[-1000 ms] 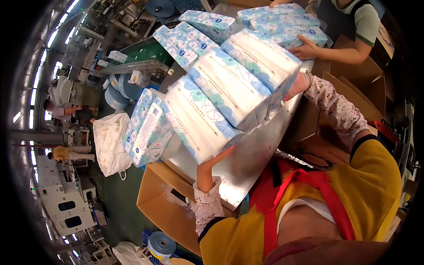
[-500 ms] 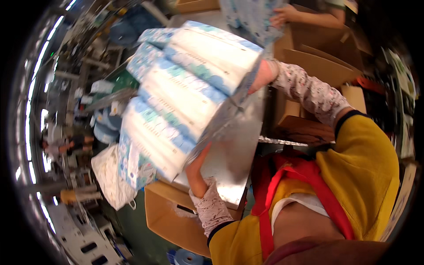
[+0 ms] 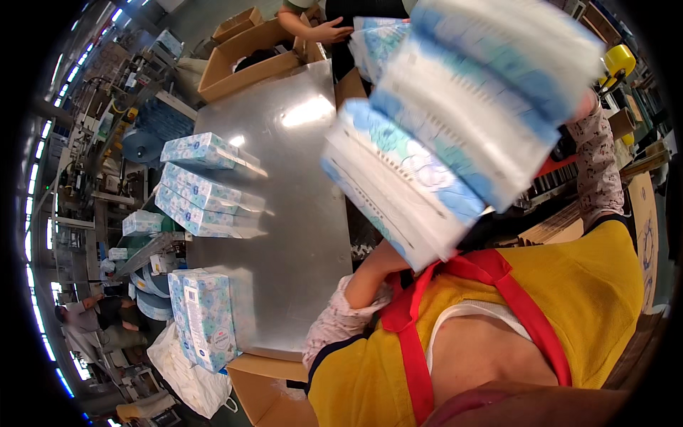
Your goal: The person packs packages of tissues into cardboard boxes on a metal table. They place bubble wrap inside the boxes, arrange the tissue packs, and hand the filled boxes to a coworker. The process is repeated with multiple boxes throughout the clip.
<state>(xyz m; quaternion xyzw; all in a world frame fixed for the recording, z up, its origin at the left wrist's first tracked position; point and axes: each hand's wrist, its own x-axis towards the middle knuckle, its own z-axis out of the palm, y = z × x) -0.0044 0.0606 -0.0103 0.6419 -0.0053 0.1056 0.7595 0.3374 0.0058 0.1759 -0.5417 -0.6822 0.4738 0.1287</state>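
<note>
A row of soft tissue packs [image 3: 462, 135], white with blue and teal flowers, is held up between my two hands to the right of the metal table, blurred by motion. My right hand [image 3: 588, 107] presses on the far right end of the row, its fingers mostly hidden behind it. At the near end my left hand [image 3: 386, 257] supports the lower pack, and its fingers are out of sight beneath. More tissue packs [image 3: 201, 198] stand in groups along the table's left edge, with another group [image 3: 206, 313] at the near left corner.
The shiny metal table [image 3: 299, 192] lies to my left. Open cardboard boxes stand at its far end [image 3: 213, 85] and near corner [image 3: 263, 398]. Another person's hand [image 3: 331, 30] is at the top, beside a floral pack [image 3: 377, 44]. A yellow tape dispenser [image 3: 619, 60] is at right.
My hands have carried the row of tissue packs from over the table to the right, off its edge. The view has turned, so the table and the packs on it now show.
</note>
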